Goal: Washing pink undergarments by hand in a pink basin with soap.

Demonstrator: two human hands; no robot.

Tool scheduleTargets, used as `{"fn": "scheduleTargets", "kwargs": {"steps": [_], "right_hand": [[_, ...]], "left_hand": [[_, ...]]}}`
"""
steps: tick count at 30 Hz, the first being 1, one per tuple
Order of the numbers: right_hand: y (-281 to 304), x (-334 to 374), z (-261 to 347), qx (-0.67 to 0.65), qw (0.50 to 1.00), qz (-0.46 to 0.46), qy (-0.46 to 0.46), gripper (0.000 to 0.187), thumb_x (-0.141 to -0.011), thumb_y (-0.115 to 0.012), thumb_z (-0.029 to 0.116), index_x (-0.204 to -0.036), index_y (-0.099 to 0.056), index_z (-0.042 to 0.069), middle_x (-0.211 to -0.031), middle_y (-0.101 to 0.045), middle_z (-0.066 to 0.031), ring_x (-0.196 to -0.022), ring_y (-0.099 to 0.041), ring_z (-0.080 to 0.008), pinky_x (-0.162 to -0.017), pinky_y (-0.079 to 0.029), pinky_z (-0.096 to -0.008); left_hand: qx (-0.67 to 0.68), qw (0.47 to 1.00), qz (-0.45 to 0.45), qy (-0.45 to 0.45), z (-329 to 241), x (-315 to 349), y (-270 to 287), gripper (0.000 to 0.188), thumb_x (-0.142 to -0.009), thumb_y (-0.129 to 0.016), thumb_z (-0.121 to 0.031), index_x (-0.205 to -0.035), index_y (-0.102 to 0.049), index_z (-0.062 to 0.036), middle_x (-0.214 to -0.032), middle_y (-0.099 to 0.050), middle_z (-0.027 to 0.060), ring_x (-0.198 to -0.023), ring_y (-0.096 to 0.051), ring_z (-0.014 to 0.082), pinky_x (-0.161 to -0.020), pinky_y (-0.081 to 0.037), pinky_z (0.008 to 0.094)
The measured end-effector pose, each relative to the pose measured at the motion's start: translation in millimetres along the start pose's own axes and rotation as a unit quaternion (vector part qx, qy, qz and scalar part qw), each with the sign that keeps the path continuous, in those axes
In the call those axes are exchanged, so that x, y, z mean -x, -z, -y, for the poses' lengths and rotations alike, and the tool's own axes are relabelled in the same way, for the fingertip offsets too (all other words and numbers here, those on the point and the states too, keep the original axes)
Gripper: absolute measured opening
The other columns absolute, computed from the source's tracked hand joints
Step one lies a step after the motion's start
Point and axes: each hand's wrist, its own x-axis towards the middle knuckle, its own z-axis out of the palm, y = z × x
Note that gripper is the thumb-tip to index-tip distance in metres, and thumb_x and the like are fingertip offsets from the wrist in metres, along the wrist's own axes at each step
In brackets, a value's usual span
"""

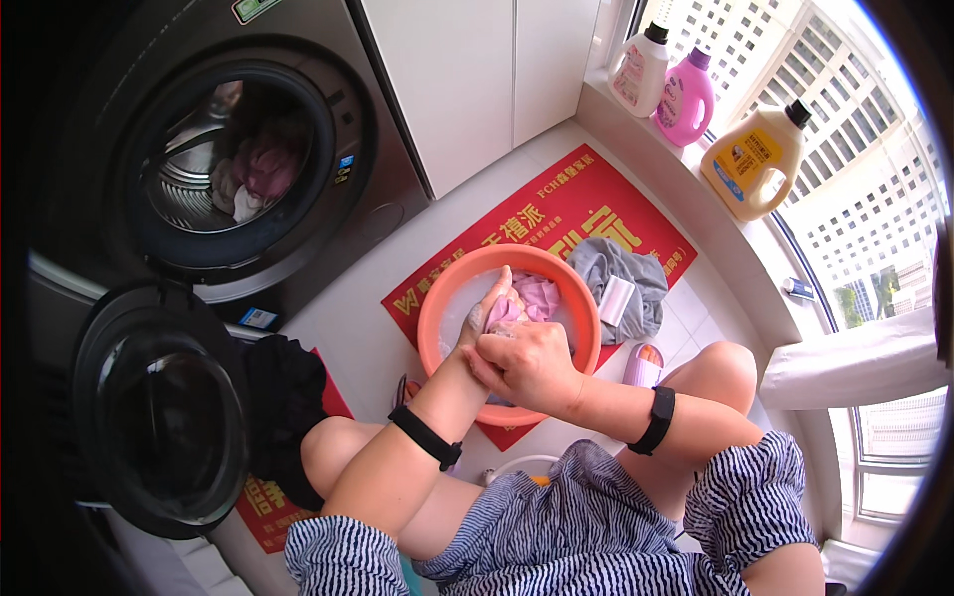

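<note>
An orange basin [586,298] of cloudy, whitish water stands between my knees. Wet pink cloth [538,295] bunches up above the water, part of it lying in my left hand [484,316], whose thumb sticks up. My right hand [529,366] is closed in a fist against the left hand and wrist, pressing on the same cloth. Its fingertips are partly hidden, and the rest of the cloth runs down into the basin.
Grey cloth [646,273] with a white block on it lies right of the basin, on a red mat [586,174]. A front-loading washing machine [373,223] at left has its round door [164,407] swung out. Detergent bottles [755,159] line the window ledge. Black cloth [288,397] hangs beside my left knee.
</note>
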Motion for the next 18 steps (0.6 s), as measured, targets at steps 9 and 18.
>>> {"fn": "scheduleTargets", "kwargs": {"steps": [9, 18], "right_hand": [[-4, -18, -47, 0.002, 0.992, -0.075, -0.103, 0.03, -0.088, -0.064, 0.023, -0.063, -0.057, 0.007, -0.059, -0.057, -0.0114, -0.056, -0.061, -0.0296, -0.053, -0.048, -0.0397], [-1, -25, -65, -0.031, 0.976, -0.077, -0.201, 0.027, -0.09, -0.064, 0.027, -0.074, -0.067, 0.005, -0.067, -0.063, -0.016, -0.057, -0.062, -0.0317, -0.053, -0.049, -0.0399]], "left_hand": [[-0.243, 0.8, -0.531, -0.14, 23, -12, -11, 0.042, -0.105, -0.032, -0.044, -0.132, -0.05, -0.0166, -0.13, -0.056, 0.0053, -0.121, -0.053, 0.0168, -0.098, -0.047, 0.0336], [-0.275, 0.789, -0.532, -0.135, 37, -34, -36, 0.046, -0.106, -0.028, -0.044, -0.137, -0.046, -0.0165, -0.133, -0.055, 0.0032, -0.12, -0.056, 0.0185, -0.096, -0.049, 0.0362]]}}
